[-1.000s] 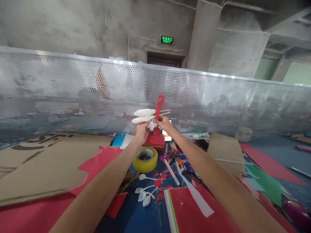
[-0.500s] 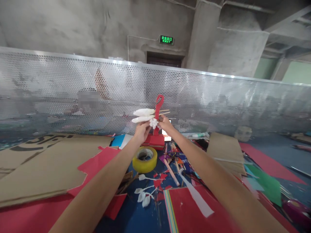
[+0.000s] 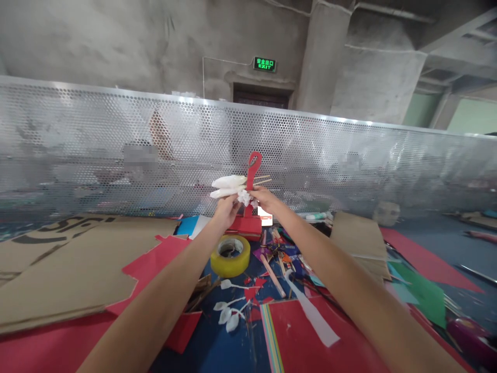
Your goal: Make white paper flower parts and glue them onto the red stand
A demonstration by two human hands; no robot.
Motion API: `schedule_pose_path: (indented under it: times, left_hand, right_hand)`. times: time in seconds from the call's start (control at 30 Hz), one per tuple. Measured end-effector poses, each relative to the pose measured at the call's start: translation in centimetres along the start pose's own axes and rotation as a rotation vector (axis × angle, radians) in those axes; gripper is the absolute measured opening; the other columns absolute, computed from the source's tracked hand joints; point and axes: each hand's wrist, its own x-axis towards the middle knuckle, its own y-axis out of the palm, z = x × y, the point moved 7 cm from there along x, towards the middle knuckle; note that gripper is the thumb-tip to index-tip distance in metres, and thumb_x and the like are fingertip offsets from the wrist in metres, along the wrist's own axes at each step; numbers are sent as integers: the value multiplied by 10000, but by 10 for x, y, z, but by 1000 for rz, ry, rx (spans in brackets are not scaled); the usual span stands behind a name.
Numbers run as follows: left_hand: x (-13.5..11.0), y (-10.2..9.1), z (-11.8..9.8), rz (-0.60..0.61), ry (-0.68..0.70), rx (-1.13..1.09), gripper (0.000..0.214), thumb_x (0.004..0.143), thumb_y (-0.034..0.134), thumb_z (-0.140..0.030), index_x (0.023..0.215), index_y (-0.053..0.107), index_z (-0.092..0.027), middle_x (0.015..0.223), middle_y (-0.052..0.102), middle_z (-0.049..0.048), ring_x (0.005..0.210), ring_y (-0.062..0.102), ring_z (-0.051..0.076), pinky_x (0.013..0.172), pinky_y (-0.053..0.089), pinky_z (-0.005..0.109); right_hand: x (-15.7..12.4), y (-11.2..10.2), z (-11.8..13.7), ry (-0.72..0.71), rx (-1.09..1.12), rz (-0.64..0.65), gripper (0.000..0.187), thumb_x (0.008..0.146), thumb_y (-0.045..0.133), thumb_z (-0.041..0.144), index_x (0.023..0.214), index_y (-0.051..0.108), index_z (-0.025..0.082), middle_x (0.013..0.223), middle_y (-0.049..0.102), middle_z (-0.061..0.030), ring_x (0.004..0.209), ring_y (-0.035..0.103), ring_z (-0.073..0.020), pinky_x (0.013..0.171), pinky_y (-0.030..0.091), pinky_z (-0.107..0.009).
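My left hand (image 3: 227,210) and my right hand (image 3: 265,200) meet out in front, fingers closed on either side of a small white flower cluster (image 3: 244,197). Behind the flowers rises a red strip (image 3: 253,167) bent into a loop at its top, standing on a red block-like base (image 3: 246,227). Two long white bud shapes (image 3: 228,182) lie sideways at the strip, above my left hand. Their thin sticks (image 3: 261,180) poke out to the right, over my right hand. My fingers partly hide the flowers and the strip's lower part.
A roll of yellow tape (image 3: 230,257) lies below my hands, near loose white buds (image 3: 232,322) and red scraps. Brown cardboard (image 3: 77,269) covers the left side. Red paper sheets (image 3: 310,336) lie front right. A perforated metal screen (image 3: 186,140) stands behind the table.
Both hands stay at nearly the same place. The white flower cluster has shifted slightly between the fingers, and more of it shows beside my right fingers.
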Motion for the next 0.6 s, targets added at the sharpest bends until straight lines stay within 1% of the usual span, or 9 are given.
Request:
schedule_pose_path:
  times: [0.17,0.27,0.37,0.43,0.5,0.6]
  left_hand:
    - [0,-3,-1,57,44,20,354,683,706,-33,1002,683,-186,887,744,20,739,671,105,613,516,154]
    - [2,-6,1,67,46,31,348,693,707,-43,1008,689,-189,928,753,30,801,689,120,650,532,159]
    - [6,-7,2,86,41,46,344,687,704,-26,994,695,-179,908,756,37,787,693,130,654,546,173]
    - [9,-7,2,99,44,50,370,673,696,0,997,699,-179,897,756,35,769,694,135,652,555,185]
    - [11,-7,2,109,46,46,395,664,691,16,1005,702,-183,891,757,32,758,695,136,627,552,181]
    - [12,-7,3,99,40,31,341,687,694,-8,983,706,-176,895,756,37,749,690,126,602,534,165]
  right_hand:
    - [1,-1,-2,9,-39,17,108,686,750,199,711,650,165,548,640,25,438,532,-86,411,410,-184]
    - [5,-3,-3,5,-67,21,110,696,752,199,746,661,164,554,643,21,426,534,-95,389,392,-194]
    - [11,-6,-5,-6,-85,6,181,697,773,202,836,661,174,547,635,29,422,534,-103,383,382,-198]
    - [13,-7,-6,-13,-91,-9,238,683,798,212,863,646,180,539,626,35,424,534,-106,384,379,-197]
    - [15,-8,-6,-24,-93,-22,262,669,818,226,844,628,184,541,620,39,433,530,-102,393,378,-193]
    - [11,-9,-6,-51,-86,-21,246,661,822,234,799,627,177,592,635,33,470,529,-85,429,392,-184]
